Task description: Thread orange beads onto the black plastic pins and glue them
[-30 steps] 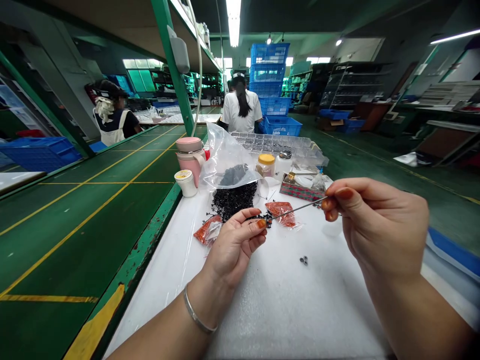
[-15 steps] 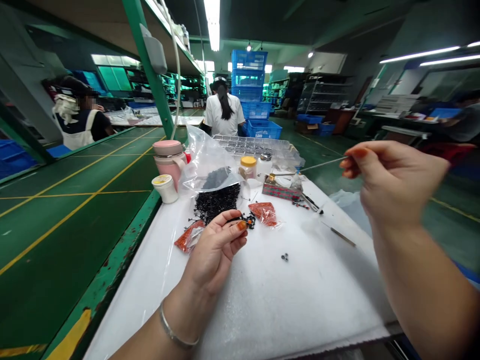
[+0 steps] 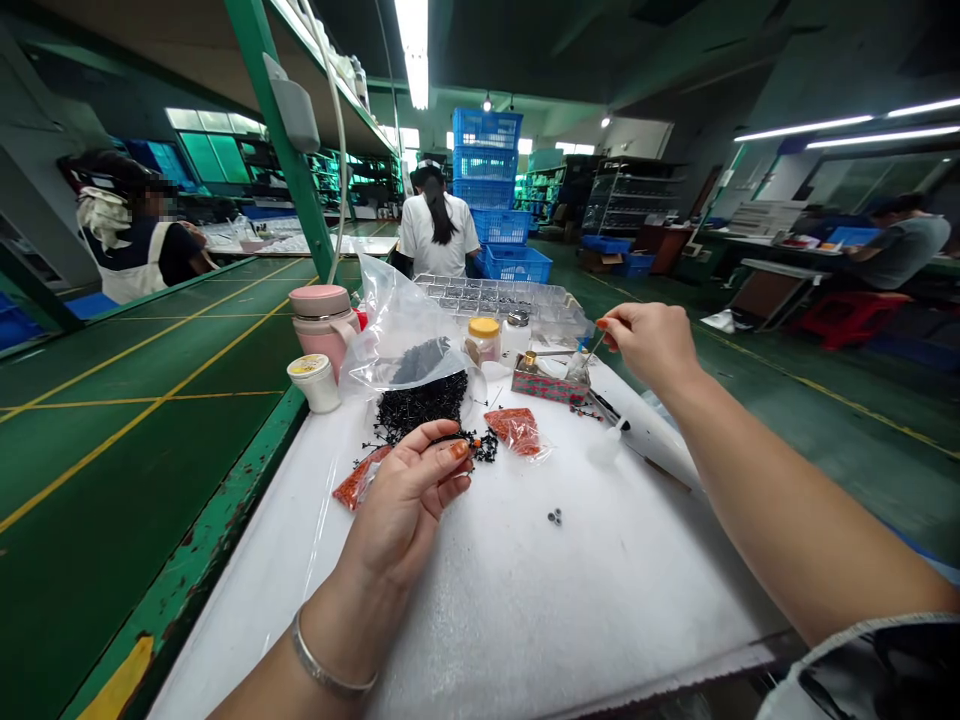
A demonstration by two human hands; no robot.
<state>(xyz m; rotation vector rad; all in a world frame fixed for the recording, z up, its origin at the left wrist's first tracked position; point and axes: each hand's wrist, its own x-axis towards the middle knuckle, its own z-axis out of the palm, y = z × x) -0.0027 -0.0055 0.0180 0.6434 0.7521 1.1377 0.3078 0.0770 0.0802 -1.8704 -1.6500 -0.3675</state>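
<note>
At far left on the worktop (image 3: 480,620), a pink flask (image 3: 319,335) and white tub (image 3: 315,385) stand at the edge, presumably to keep the middle free. An orange packet (image 3: 354,485) lies partly behind the left hand (image 3: 405,490). That hand's grip is pinched, apparently on a small black part (image 3: 476,443) with an orange end, held up likely for a clear view; the fingertips cover most of it. It is hard to separate from the loose pieces behind, beside the black heap (image 3: 420,408). Right of these lie a second orange packet (image 3: 515,430) and small grey rings (image 3: 555,517). The right hand (image 3: 637,335) grips a thin rod (image 3: 598,345), slanted down towards the patterned box (image 3: 551,385), presumably for reach. Whether its lower end touches anything cannot be told.
</note>
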